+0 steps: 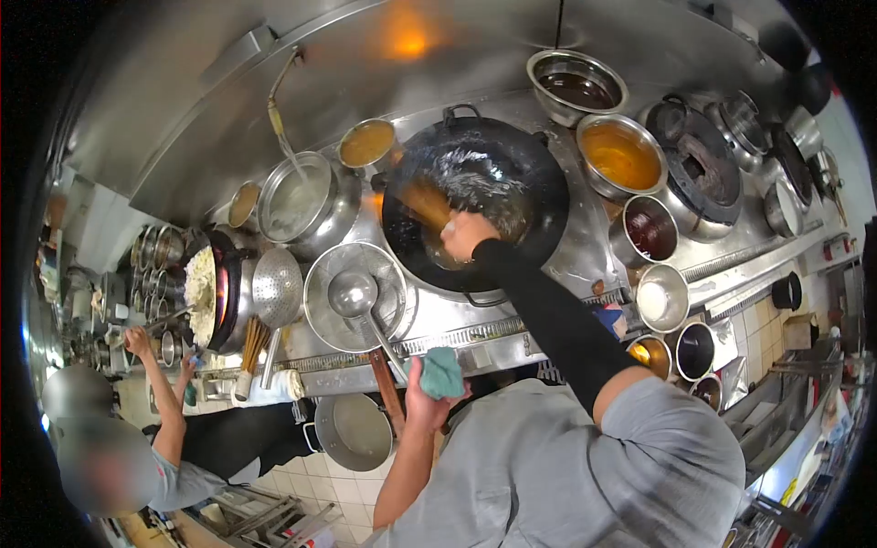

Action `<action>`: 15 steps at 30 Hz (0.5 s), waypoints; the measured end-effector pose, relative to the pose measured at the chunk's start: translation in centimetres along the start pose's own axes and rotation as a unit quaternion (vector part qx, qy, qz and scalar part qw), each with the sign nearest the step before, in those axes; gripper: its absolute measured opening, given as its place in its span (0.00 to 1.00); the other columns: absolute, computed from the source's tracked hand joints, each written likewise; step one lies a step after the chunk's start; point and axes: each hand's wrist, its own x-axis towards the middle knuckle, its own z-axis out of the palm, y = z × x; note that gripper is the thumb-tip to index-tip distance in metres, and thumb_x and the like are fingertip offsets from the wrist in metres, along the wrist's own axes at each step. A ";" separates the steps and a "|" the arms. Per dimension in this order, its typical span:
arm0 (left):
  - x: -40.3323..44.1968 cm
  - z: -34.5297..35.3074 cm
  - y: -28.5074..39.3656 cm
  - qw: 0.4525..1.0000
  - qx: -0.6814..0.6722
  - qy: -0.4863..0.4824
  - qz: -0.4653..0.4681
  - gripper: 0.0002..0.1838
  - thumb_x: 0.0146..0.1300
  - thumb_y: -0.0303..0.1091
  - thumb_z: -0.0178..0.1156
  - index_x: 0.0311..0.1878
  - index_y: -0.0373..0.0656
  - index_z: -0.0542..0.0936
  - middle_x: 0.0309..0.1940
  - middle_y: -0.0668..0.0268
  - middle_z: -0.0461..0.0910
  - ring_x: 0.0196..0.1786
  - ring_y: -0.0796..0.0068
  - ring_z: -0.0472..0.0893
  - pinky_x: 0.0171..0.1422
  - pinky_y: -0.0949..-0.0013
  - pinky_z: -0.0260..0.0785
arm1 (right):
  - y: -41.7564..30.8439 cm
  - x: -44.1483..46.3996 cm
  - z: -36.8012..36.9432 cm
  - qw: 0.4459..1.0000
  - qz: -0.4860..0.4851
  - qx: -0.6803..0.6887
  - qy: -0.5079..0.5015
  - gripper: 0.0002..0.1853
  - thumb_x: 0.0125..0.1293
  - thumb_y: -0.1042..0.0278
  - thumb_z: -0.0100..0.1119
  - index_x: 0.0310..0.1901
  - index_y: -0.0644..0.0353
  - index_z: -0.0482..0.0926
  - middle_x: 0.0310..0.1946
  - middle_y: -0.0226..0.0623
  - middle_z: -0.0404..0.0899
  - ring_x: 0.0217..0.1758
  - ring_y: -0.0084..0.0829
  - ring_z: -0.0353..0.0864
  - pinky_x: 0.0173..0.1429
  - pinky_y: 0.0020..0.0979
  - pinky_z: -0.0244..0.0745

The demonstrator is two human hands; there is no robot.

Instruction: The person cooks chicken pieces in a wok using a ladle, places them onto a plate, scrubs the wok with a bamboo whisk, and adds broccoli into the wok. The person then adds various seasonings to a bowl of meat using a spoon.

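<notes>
in the head view, our right hand is curled around the end of a brown brush inside the black wok; motion smears the brush, so we cannot make out its tip, and the hand's back hides some fingers. our left hand clasps a green cloth near the counter's front edge, the cloth covering part of its fingers. the wok sits on a steel counter, where a ladle lies in a round strainer. we see a steel wall behind, floor tiles below, and another person at left, face blurred; black borders cut off the room
</notes>
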 end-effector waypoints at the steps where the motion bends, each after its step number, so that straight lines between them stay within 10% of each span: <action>1: 1.0 0.8 -0.1 1.000 0.014 0.003 -0.020 0.37 0.72 0.69 0.42 0.58 0.41 0.76 0.44 0.57 0.82 0.42 0.60 0.84 0.46 0.54 0.80 | -0.2 -1.9 -0.6 0.999 -0.018 -0.003 -0.039 0.21 0.65 0.57 0.54 0.48 0.68 0.83 0.47 0.59 0.83 0.51 0.58 0.84 0.59 0.51 0.78; 6: 7.7 4.9 -1.3 0.992 0.098 0.031 -0.069 0.40 0.72 0.73 0.38 0.56 0.42 0.76 0.44 0.57 0.82 0.46 0.58 0.84 0.45 0.48 0.82 | 2.9 -10.0 -9.1 0.971 -0.069 -0.125 -0.190 0.22 0.63 0.53 0.55 0.46 0.65 0.84 0.41 0.61 0.84 0.48 0.59 0.84 0.57 0.51 0.78; 9: 11.8 5.6 -1.2 0.983 0.128 -0.015 -0.131 0.41 0.69 0.76 0.37 0.59 0.47 0.75 0.50 0.59 0.80 0.50 0.57 0.80 0.52 0.41 0.78 | 6.9 -14.6 -14.8 0.984 -0.013 -0.130 -0.119 0.32 0.67 0.46 0.56 0.67 0.58 0.75 0.54 0.55 0.82 0.61 0.53 0.79 0.67 0.48 0.71; 12: 13.5 6.8 -1.8 0.987 0.113 0.002 -0.117 0.40 0.69 0.75 0.40 0.58 0.46 0.75 0.52 0.58 0.80 0.52 0.56 0.79 0.54 0.39 0.77 | 6.5 -22.1 -20.5 0.981 0.121 0.134 -0.067 0.34 0.74 0.51 0.55 0.77 0.51 0.60 0.26 0.36 0.78 0.14 0.23 0.72 0.21 0.29 0.73; 15: 13.7 8.2 -2.4 0.993 0.034 0.074 -0.085 0.34 0.68 0.71 0.51 0.54 0.46 0.76 0.49 0.59 0.80 0.51 0.57 0.80 0.54 0.44 0.79 | 8.1 -28.0 -19.4 0.923 0.197 0.331 0.010 0.34 0.74 0.50 0.57 0.78 0.47 0.59 0.30 0.36 0.78 0.20 0.26 0.76 0.21 0.31 0.72</action>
